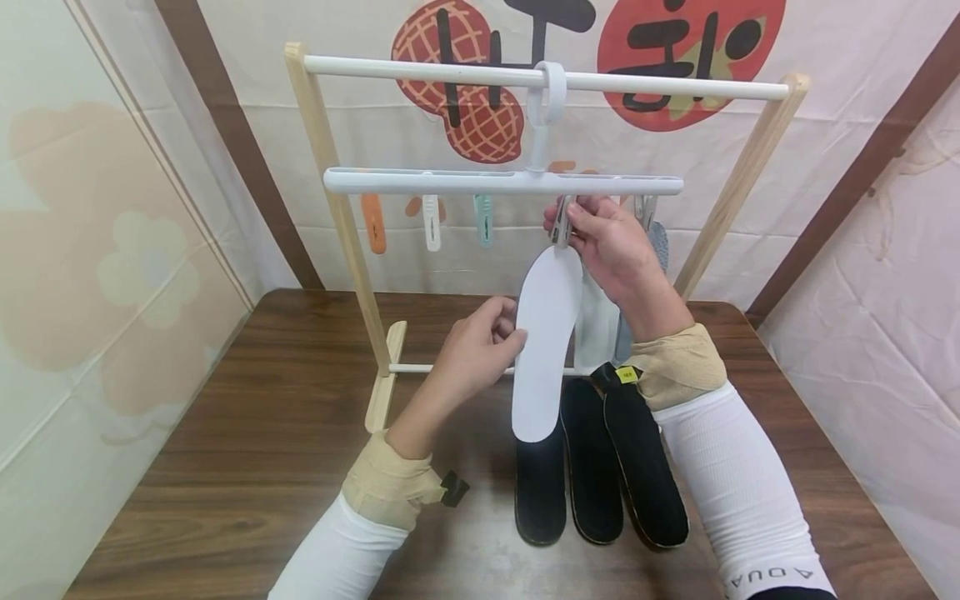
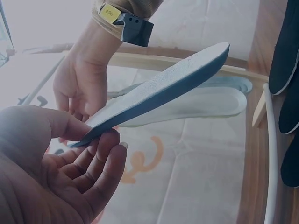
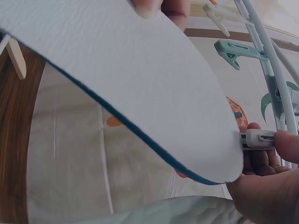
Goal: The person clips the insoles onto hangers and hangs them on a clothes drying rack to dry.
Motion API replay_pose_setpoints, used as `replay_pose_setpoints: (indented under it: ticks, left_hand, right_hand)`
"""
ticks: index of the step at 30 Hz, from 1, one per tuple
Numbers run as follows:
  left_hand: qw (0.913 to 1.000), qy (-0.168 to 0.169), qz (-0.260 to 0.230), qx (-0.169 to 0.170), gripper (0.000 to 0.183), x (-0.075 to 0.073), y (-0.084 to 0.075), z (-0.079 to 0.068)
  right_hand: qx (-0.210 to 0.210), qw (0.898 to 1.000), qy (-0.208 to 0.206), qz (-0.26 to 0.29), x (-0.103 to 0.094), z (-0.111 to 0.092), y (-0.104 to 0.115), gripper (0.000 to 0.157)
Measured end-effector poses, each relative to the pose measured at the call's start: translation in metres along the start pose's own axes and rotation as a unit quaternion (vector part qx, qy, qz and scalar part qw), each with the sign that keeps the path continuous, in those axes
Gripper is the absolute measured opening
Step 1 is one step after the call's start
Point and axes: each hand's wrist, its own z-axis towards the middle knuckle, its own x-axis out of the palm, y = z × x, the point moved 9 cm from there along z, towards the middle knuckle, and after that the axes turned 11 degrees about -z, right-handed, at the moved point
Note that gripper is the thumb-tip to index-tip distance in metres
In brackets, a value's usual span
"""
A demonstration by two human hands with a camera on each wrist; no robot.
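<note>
A white insole (image 1: 546,342) with a dark blue edge hangs toe end up from a grey clothespin (image 1: 562,222) under the white hanger (image 1: 442,182). My right hand (image 1: 615,250) pinches that clothespin between thumb and fingers; in the right wrist view the clothespin (image 3: 259,138) meets the insole's rounded end. Lower down, my left hand (image 1: 480,340) holds the side edge of the insole, its thumb on one face and fingers behind, as the left wrist view shows. Behind the right hand hang a pale insole (image 1: 597,325) and a grey one (image 1: 660,243), partly hidden.
Orange (image 1: 372,223), white (image 1: 431,223) and teal (image 1: 482,221) clothespins hang along the hanger's left half. A wooden rack with a white top bar (image 1: 675,85) carries the hanger. Three black insoles (image 1: 540,492) lie on the brown table (image 1: 247,467), below the white one.
</note>
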Motion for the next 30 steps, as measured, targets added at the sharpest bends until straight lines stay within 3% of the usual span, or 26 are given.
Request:
replay_pose_setpoints:
  ticks: [13,30]
  left_hand:
    - [0.9999,0.001,-0.011,0.007,0.032,0.0001,-0.0045,0.0028]
    - [0.9997,-0.012,-0.002,0.019,0.032,-0.0025,-0.0101,0.007]
  right_hand:
    - [-0.004,1.0,-0.007,-0.023,-0.0014,-0.0005,0.0006,0.025]
    - [0.002,1.0,0.0,-0.016,-0.0021,0.0009,-0.0019,0.026]
